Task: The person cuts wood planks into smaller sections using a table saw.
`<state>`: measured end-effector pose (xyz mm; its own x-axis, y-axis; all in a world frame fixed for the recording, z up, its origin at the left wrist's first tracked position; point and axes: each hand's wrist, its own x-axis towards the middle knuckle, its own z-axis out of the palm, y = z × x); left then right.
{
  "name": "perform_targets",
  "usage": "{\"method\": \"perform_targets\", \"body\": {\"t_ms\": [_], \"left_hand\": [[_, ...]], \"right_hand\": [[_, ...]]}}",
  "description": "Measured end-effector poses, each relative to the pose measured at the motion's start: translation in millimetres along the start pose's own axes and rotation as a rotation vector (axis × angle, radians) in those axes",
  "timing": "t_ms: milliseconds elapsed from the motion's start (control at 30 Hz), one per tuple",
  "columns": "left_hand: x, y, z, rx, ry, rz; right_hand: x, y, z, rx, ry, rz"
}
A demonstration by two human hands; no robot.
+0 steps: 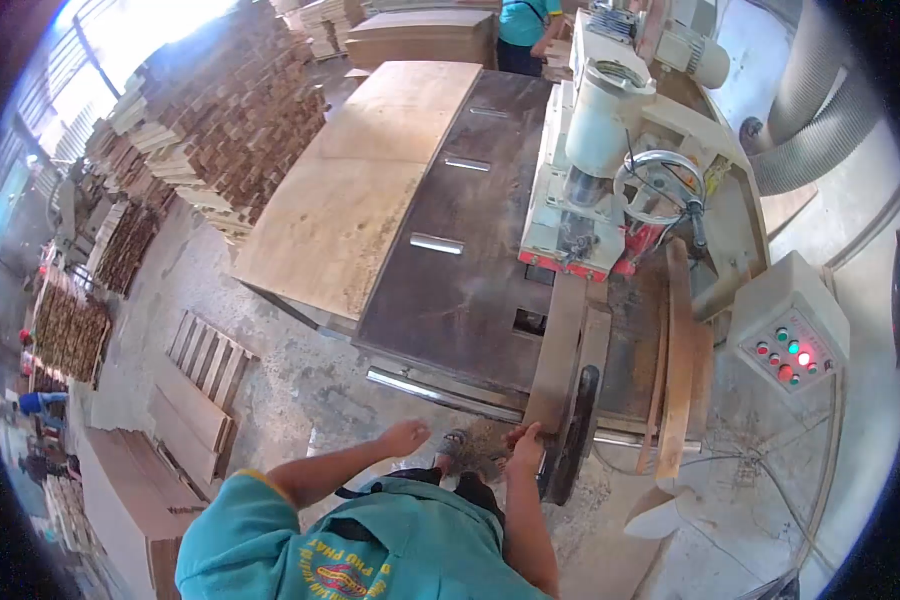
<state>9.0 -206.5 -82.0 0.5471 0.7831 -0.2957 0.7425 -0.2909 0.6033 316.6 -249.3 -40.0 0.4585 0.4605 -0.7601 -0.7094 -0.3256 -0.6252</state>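
My right hand (523,445) grips the near end of a long wooden board (558,350), fingers wrapped at its left edge. The board lies flat along a dark guide rail (582,400), and its far end goes under the head of a white woodworking machine (570,235). My left hand (405,438) hangs in the air over the floor, in front of the metal bar (440,395) on the table's front edge. Its fingers are loosely bent with nothing visible in them.
Left of the dark machine table (450,300) lies a large plywood sheet (360,170). Wooden strips (676,370) rest right of the rail. A control box (795,320) with lit buttons stands at right. Stacked lumber (210,110) and a pallet (210,355) are left. Another person (523,30) stands behind.
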Motion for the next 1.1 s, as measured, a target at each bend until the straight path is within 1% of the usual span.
{"method": "perform_targets", "body": {"t_ms": [67, 100, 133, 200, 267, 300, 333, 367, 400, 467, 500, 533, 567, 600, 667, 700, 733, 767, 800, 833, 867, 900, 933, 967, 1033, 1067, 1100], "left_hand": [[-63, 0, -10, -0.112, -0.092, -0.194], [-87, -11, -4, -0.106, -0.112, -0.351], [-114, -25, 8, -0.103, -0.134, -0.507], [-166, -75, 49, -0.184, -0.055, -0.662], [-205, -74, 51, -0.36, -0.048, -0.915], [-222, -70, 52, -0.367, -0.048, -0.921], [-237, -67, 52, -0.464, -0.004, -0.998], [-248, -66, 51, -0.562, 0.043, -1.071], [-257, -72, 54, -0.573, 0.045, -1.07], [-277, -82, 64, -0.585, 0.135, -1.079], [-285, -83, 67, -0.605, 0.14, -1.077], [-291, -85, 69, -0.677, 0.209, -1.085], [-297, -88, 71, -0.749, 0.279, -1.09], [-303, -98, 81, -0.772, 0.289, -1.084], [-322, -129, 100, -0.876, 0.325, -1.002], [-334, -124, 89, -0.841, 0.318, -1.022], [-345, -131, 86, -0.859, 0.356, -1.041], [-362, -140, 84, -0.814, 0.346, -0.997], [-379, -148, 84, -0.772, 0.338, -0.959], [-396, -161, 85, -0.776, 0.368, -0.964], [-415, -177, 86, -0.779, 0.394, -0.974], [-436, -201, 94, -0.791, 0.402, -1.013], [-457, -219, 102, -0.807, 0.406, -1.052], [-479, -229, 102, -0.836, 0.463, -1.099], [-524, -251, 108, -0.89, 0.561, -1.177], [-541, -267, 116, -0.895, 0.602, -1.224], [-558, -276, 123, -0.897, 0.639, -1.271]], "right_hand": [[14, -10, 8, -0.022, -0.021, 0.05], [24, -15, 11, -0.038, -0.026, 0.094], [40, -15, 12, -0.05, -0.043, 0.094], [70, -10, 9, -0.009, -0.193, 0.061], [79, -24, 18, -0.056, -0.201, 0.087], [82, -31, 23, -0.091, -0.202, 0.102], [82, -35, 26, -0.098, -0.202, 0.102], [80, -40, 28, -0.046, -0.26, 0.091], [75, -44, 30, 0.004, -0.319, 0.079], [59, -45, 29, -0.051, -0.351, 0.029], [48, -42, 26, -0.13, -0.401, -0.006], [37, -39, 24, -0.21, -0.45, -0.043], [24, -33, 20, -0.263, -0.456, -0.031], [12, -23, 14, -0.346, -0.451, -0.027], [-24, 2, 6, -0.502, -0.427, -0.006], [-47, 20, 4, -0.576, -0.41, 0.015], [-46, 52, -8, -0.554, -0.381, 0.065], [-32, 86, -29, -0.542, -0.356, 0.116], [-9, 122, -62, -0.427, -0.525, 0.138], [-23, 148, -76, -0.409, -0.406, 0.175], [-18, 182, -102, -0.47, -0.526, 0.038], [-40, 201, -115, -0.32, -0.351, 0.278], [-45, 224, -134, -0.442, -0.42, 0.305], [-47, 242, -148, -0.562, -0.49, 0.329], [-91, 273, -161, -1.003, -0.604, -0.023], [-145, 262, -123, -1.043, -0.641, -0.02], [-173, 263, -98, -1.072, -0.658, 0.014]]}}
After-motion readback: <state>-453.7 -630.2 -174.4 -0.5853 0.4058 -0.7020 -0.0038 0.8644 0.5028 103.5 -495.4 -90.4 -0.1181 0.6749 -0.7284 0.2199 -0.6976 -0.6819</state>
